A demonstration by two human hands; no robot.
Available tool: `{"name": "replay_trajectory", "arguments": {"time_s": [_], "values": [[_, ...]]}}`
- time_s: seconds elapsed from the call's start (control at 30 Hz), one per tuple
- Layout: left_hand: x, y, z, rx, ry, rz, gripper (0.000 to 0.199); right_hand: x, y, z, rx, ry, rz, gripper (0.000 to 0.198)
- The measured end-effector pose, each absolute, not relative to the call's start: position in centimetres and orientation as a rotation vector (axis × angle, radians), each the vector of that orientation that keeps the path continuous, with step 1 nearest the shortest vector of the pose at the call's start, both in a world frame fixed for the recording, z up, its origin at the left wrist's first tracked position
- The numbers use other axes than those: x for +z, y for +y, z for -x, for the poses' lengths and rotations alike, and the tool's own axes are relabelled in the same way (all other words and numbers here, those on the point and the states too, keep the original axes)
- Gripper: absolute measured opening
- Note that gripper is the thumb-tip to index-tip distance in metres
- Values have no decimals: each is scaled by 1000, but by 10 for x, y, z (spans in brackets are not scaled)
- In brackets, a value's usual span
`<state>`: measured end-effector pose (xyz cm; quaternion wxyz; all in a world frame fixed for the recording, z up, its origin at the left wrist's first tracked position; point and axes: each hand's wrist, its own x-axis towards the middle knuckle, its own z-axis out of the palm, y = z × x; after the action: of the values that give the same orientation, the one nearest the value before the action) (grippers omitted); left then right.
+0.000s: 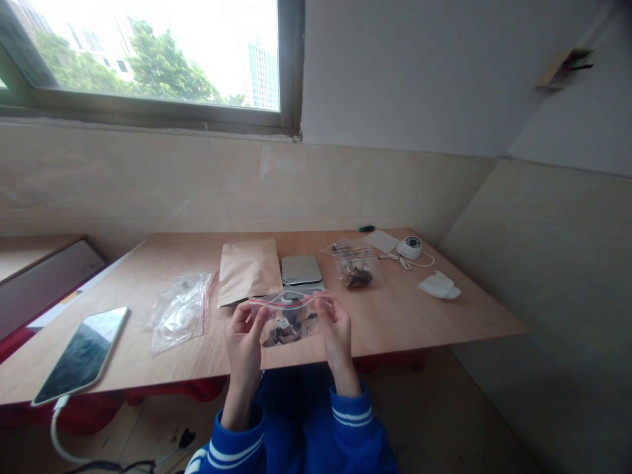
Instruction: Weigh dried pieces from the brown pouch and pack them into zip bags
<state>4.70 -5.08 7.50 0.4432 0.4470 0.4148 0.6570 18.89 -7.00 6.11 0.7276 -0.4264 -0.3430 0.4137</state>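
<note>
Between my two hands is a clear zip bag [296,331] with a red-edged zip strip; dark, irregular pieces and a small white bit lie inside. My left hand [247,329] is closed on the bag's left top corner, thumb against the plastic. At the right top corner my right hand [336,326] pinches the same strip. The bag's mouth gapes slightly in the middle. Just behind it sits a small kitchen scale [301,269], its front partly hidden by the bag. A brown paper pouch [249,268] lies flat to the left of the scale.
Clear zip bags [182,313] lie at left, beside a large phone [83,355] on a white cable. To the right are another filled zip bag [358,271], a white dome camera [409,247] with a cord, crumpled white tissue [439,285] and a green-handled tool [367,228].
</note>
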Motion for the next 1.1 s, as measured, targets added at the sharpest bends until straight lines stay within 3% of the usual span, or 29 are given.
{"name": "replay_trajectory", "arguments": {"time_s": [0.6,1.1], "values": [[71,-50,-35,1594,1091,-1153,21,70,-78,-201,734,-788,1115,24],[70,-52,-51,1489,952,-1220,26,65,-77,-202,872,-817,959,29]]}}
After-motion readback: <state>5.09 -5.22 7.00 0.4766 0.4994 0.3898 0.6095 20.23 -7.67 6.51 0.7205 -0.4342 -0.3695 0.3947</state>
